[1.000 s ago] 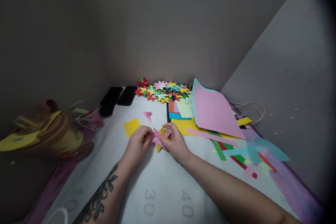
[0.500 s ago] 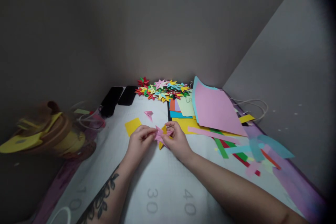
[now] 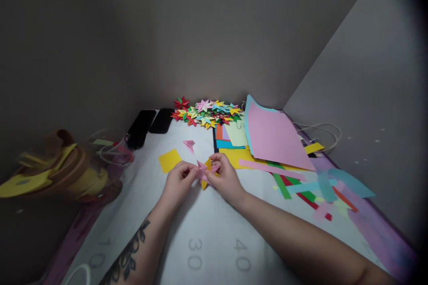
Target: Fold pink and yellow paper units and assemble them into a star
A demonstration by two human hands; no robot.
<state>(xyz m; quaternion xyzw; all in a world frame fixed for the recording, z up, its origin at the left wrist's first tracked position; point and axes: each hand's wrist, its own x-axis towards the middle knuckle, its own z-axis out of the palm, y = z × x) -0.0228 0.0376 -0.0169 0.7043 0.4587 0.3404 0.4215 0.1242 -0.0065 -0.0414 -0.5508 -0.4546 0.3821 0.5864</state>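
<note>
Your grip is narrow on both sides: your left hand [image 3: 181,180] pinches the left points of the pink and yellow folded paper star [image 3: 204,173], and your right hand [image 3: 228,178] holds its right side between thumb and fingers. The star sits between your hands, above the white desk cover with printed numbers [image 3: 214,236]. Just beside your left hand, on its far side, lies a yellow paper square [image 3: 169,160]; farther off is a small pink folded paper piece [image 3: 189,146]. At the far edge you have a pile of multicoloured paper stars [image 3: 209,114], with two black phone-like slabs [image 3: 162,121] to its left. To the right lie a large pink paper sheet [image 3: 276,136] and, nearer, loose coloured paper strips [image 3: 301,187]. A brown pot-like container [image 3: 72,169], blurred, stands at the left.
</note>
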